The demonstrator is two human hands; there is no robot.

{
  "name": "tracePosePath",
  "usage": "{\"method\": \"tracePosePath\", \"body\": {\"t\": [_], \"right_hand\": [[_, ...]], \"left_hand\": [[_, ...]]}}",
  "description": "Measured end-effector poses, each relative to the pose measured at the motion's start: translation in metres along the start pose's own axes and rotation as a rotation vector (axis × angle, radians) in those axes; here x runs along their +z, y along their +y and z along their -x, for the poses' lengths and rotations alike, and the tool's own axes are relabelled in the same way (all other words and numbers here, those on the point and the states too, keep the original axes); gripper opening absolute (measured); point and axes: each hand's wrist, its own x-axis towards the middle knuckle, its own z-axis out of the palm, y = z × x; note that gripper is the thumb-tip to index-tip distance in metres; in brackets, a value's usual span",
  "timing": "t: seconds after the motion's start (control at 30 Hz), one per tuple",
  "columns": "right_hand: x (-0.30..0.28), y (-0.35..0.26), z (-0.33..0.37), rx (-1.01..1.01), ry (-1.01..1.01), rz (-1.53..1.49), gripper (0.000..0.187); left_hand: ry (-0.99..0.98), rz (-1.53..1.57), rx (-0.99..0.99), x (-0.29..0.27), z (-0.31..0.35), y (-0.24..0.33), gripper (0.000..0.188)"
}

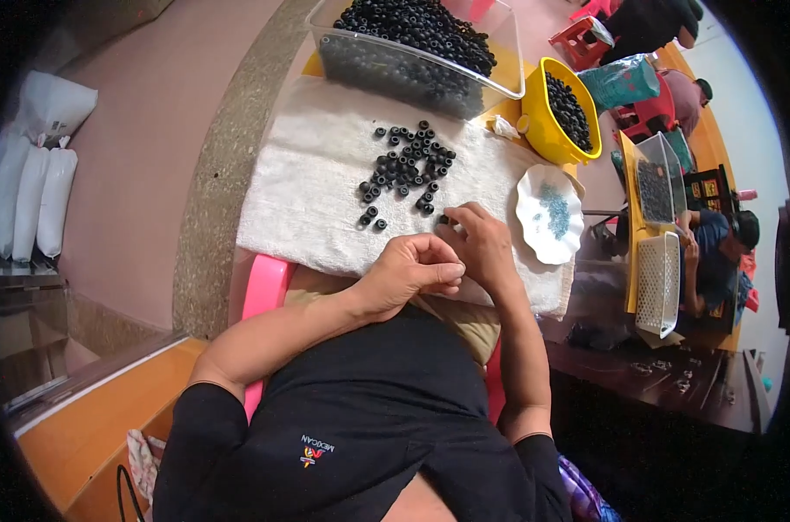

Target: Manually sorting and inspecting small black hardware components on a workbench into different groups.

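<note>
My left hand (415,265) is held low over the near edge of a white towel (299,196), thumb and forefinger pressed together. Whatever sits in that pinch, if anything, is too small to make out. Just to the right, my right hand (483,246) bends its fingers down to the towel, the tips on a small black ring-shaped piece (444,220). Beyond both hands lies a loose spread of similar black pieces (403,170), each with a hole. A white scalloped dish (534,248) holding tiny pale blue bits (554,209) stands right of my right hand.
At the towel's far side stands a clear plastic bin (395,52) heaped with black pieces, with a yellow basin (536,109) of them beside it. Crumpled white tissue (503,127) lies between. A pink chair (269,283) is under me. People work farther right, near a white basket (658,283).
</note>
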Motion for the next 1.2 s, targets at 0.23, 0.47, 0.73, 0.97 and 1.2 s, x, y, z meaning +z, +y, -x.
{"method": "tracePosePath", "body": {"t": [0.23,0.47,0.73,0.97,1.2], "right_hand": [[-0.004,0.008,-0.019,-0.03,0.014,0.123,0.022],[0.001,-0.019,-0.049,-0.273,0.076,0.023,0.019],[0.031,-0.032,-0.075,-0.341,-0.052,0.228,0.017],[0.036,-0.038,-0.077,-0.286,-0.086,0.211,0.016],[0.018,-0.029,-0.056,-0.208,0.092,-0.144,0.01]], "left_hand": [[0.025,0.003,-0.026,0.0,0.0,0.002,0.01],[0.0,-0.048,0.048,0.007,0.004,0.002,0.009],[-0.054,-0.066,0.114,0.014,0.009,0.01,0.01],[-0.053,-0.067,0.124,0.012,0.009,0.012,0.011],[-0.03,-0.068,0.126,0.012,0.008,0.011,0.01]]}}
